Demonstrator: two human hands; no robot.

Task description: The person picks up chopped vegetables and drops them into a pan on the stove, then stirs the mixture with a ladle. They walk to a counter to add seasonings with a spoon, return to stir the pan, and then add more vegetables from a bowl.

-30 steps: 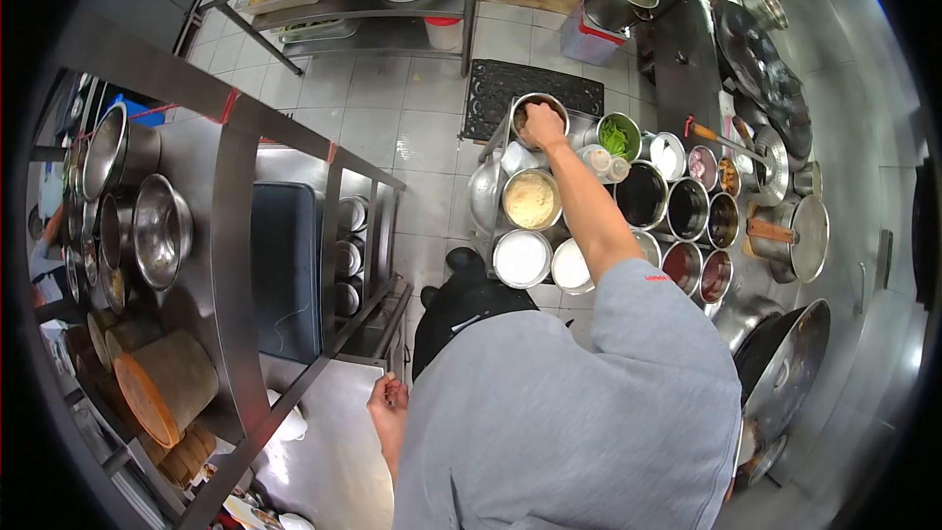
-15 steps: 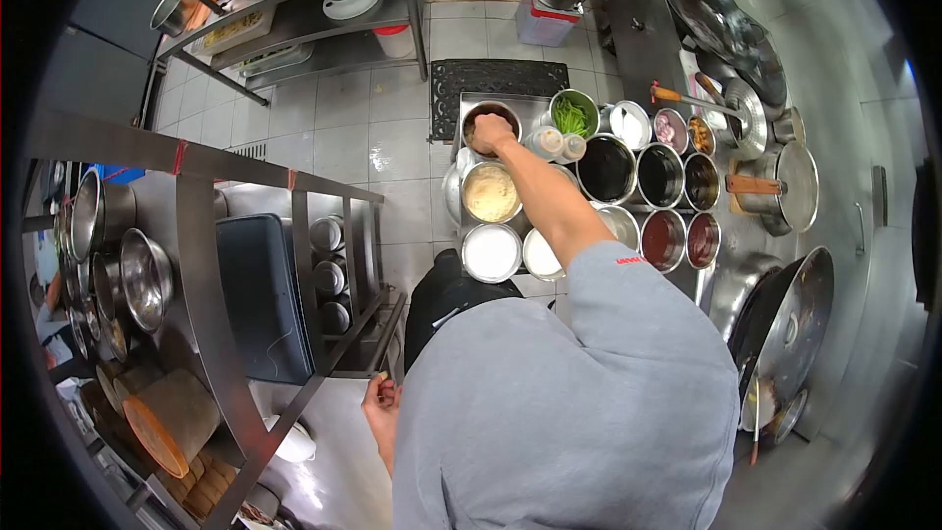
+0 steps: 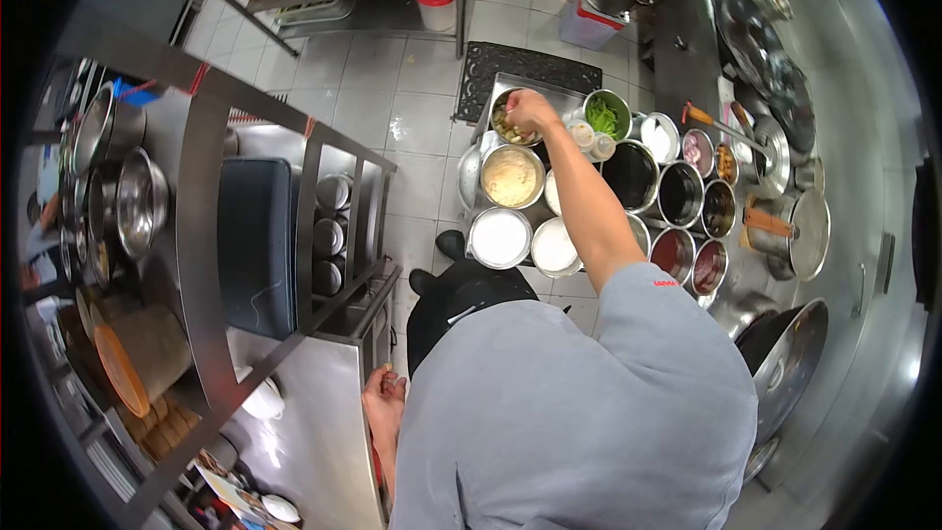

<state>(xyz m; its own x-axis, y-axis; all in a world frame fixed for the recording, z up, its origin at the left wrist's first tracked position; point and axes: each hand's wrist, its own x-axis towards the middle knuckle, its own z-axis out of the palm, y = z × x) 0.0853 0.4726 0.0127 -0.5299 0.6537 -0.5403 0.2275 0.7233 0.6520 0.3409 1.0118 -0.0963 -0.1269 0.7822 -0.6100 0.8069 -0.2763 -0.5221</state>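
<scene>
Curls left hand [image 3: 384,399] well short of pale-powder pot [image 3: 483,180], bunches right hand [image 3: 531,112] over brown-pieces pot [image 3: 495,115] just beyond, with grips unclear.

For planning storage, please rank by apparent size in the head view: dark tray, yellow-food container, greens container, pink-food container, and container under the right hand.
1. Dark tray
2. Yellow-food container
3. Greens container, container under the right hand (partly hidden): too alike to rank
4. Pink-food container

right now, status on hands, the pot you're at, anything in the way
Right hand over food pieces in pot, grip unclear. Left hand loosely curled by counter. Bottles close to right forearm, none blocking pot.
</scene>
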